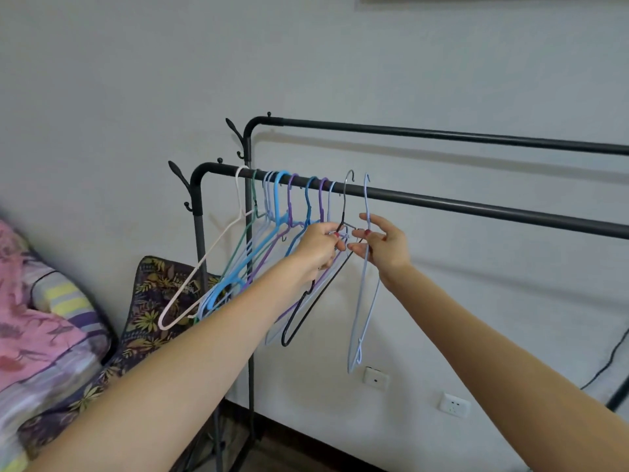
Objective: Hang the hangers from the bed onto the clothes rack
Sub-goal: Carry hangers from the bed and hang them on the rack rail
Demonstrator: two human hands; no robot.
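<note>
A black clothes rack has a near bar (476, 207) and a far bar (442, 133). Several hangers hang on the near bar's left end: a white one (204, 264), a green one, blue ones (258, 247) and purple ones. My left hand (318, 248) grips the neck of a black hanger (313, 308) whose silver hook rises above the near bar. My right hand (381, 248) pinches the neck of a pale blue hanger (362, 311), its hook up at bar height, just right of the black one. Both hands almost touch.
The bed (41, 335) with pink and striped bedding lies at the lower left, a leaf-print cushion (153, 301) beside it. White wall sockets (454, 405) sit low on the wall. The near bar's right part is bare. A black cable runs at the far right.
</note>
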